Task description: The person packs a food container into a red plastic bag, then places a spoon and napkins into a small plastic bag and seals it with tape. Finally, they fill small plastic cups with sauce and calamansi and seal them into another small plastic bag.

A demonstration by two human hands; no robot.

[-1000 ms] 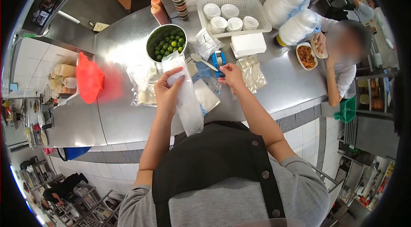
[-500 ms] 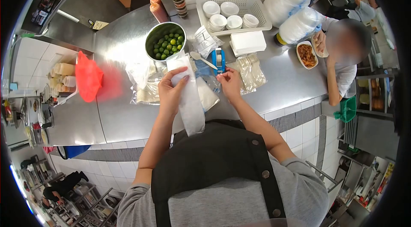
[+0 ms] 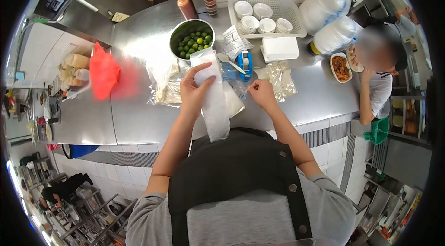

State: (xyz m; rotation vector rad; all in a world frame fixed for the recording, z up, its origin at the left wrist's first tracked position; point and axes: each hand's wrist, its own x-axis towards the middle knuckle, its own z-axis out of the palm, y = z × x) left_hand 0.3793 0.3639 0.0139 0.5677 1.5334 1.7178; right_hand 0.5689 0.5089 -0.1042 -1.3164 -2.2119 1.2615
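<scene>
My left hand (image 3: 195, 92) is closed on a long white paper-wrapped packet (image 3: 216, 112), thumb on its face, its lower end near my apron. My right hand (image 3: 263, 93) is pinched shut just below a blue tape dispenser (image 3: 245, 64); whatever sits between its fingertips is too small to make out. A white plastic spoon (image 3: 230, 62) lies against the dispenser's left side. Under and beside the packet are a folded white napkin (image 3: 234, 102) and a clear bag of wrapped utensils (image 3: 168, 94). Another clear packet of utensils (image 3: 281, 81) lies right of my right hand.
Behind are a steel pot of green limes (image 3: 193, 42), a white basket (image 3: 299, 25) of small bowls, stacked napkins (image 3: 280, 49) and orange sauce bottles (image 3: 185, 6). A red plastic bag (image 3: 104, 70) stands left. At right, a co-worker (image 3: 376, 90) handles a food container (image 3: 341, 68).
My right hand has drawn back from the tape dispenser, down and to the right, fingers still pinched. My left hand keeps its hold on the packet. The whole view has shifted slightly.
</scene>
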